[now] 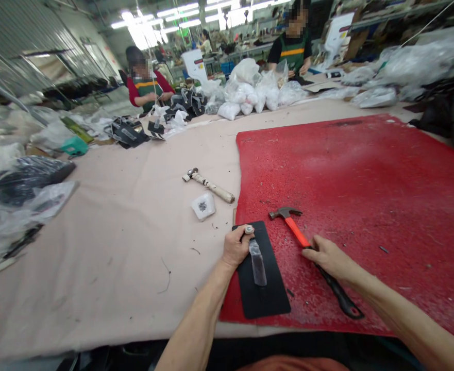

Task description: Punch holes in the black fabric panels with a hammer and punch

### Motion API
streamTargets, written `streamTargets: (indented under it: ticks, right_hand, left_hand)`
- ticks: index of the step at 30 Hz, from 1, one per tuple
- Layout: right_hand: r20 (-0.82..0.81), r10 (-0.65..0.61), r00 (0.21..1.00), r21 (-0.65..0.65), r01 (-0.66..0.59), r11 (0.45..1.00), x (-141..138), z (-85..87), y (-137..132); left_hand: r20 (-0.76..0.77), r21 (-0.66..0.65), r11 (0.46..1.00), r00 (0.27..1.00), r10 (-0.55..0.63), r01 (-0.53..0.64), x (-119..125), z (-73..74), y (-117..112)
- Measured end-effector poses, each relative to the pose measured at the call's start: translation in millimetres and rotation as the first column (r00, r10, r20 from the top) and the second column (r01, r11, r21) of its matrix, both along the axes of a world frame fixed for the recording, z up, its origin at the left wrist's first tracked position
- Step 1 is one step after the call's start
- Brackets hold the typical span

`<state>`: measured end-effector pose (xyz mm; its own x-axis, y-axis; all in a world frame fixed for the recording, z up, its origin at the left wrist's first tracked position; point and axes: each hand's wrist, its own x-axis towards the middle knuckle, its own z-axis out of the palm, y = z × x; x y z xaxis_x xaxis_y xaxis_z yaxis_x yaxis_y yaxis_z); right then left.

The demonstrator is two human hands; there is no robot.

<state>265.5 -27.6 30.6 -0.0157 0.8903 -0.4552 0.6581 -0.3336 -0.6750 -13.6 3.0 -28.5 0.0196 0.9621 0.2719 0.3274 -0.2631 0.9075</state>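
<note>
My left hand (236,246) is closed around a short punch tool (249,230) with a round metal top, held upright over the far end of a black rectangular panel (265,304). A dark strip in clear plastic wrap (257,265) lies along the panel's middle, just below that hand. My right hand (329,257) grips a claw hammer (298,232) by its orange and black handle, with the head pointing away and to the left. The hammer head is apart from the punch tool. Where the punch's lower tip rests is hidden by my fingers.
The panel lies on a red mat (350,196) strewn with small scraps. Left of it, on the pale cloth (126,247), are a second hammer (211,186) with a wrapped handle and a white tub (203,207) of small dark pieces. Plastic bags (250,93) and two people stand beyond.
</note>
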Motion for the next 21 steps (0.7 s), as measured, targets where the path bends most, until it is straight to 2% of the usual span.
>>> streamTargets:
  ticks: [2,3,5,6,7,8,9,10,12,14,16,18,20,21]
  right_hand:
    - [-0.244,-0.073,0.967,-0.192,0.025,0.981,-13,14.5,1]
    - [-0.313,-0.109,0.943,-0.246,0.031,0.969,-20,25.0,2]
    - [-0.366,-0.141,0.92,-0.205,0.068,0.976,-33,49.7,4]
    - [-0.346,-0.118,0.931,-0.088,0.093,0.992,-39,62.0,5]
    - [-0.279,-0.072,0.958,0.088,0.1,0.991,-43,72.7,5]
    - [-0.18,-0.032,0.983,0.282,0.082,0.956,-46,81.0,6]
    - [-0.066,-0.005,0.998,0.444,0.034,0.895,-48,86.1,6]
    - [0.051,0.02,0.998,0.55,-0.045,0.834,-48,88.0,5]
    - [0.279,0.101,0.955,0.592,-0.254,0.765,-47,84.7,4]
    - [0.449,0.229,0.863,0.489,-0.453,0.746,-44,81.9,4]
    - [0.512,0.278,0.813,0.43,-0.522,0.736,-42,90.4,6]
    - [0.447,0.197,0.873,0.522,-0.433,0.735,-46,109.7,8]
    - [0.274,0.024,0.962,0.682,-0.211,0.7,-53,127.8,7]
    - [0.193,-0.034,0.981,0.728,-0.12,0.675,-56,131.8,5]
  left_hand:
    - [-0.02,0.015,1.0,1.0,-0.012,0.012,0,0.5,1]
    - [-0.026,0.019,1.0,1.0,-0.014,0.014,0,1.0,2]
    - [-0.035,0.018,1.0,0.999,-0.013,0.014,1,2.0,3]
    - [-0.037,0.017,1.0,0.999,-0.012,0.012,1,2.3,3]
    - [-0.038,0.016,1.0,0.999,-0.01,0.011,2,2.5,3]
    - [-0.039,0.015,1.0,0.999,-0.011,0.012,2,2.4,3]
    - [-0.037,0.015,1.0,0.999,-0.014,0.015,2,2.2,3]
    - [-0.036,0.015,1.0,0.999,-0.014,0.015,3,1.8,3]
    - [-0.039,0.007,1.0,0.999,-0.011,0.012,3,1.0,2]
    - [-0.041,-0.001,1.0,0.999,-0.004,0.004,3,0.3,2]
    - [-0.029,-0.002,1.0,1.0,-0.004,0.004,3,0.1,1]
    - [-0.008,0.003,1.0,1.0,-0.004,0.004,3,0.3,1]
    - [0.009,-0.002,1.0,1.0,-0.003,0.003,3,0.6,1]
    - [0.017,-0.009,1.0,1.0,0.001,-0.001,3,0.8,1]
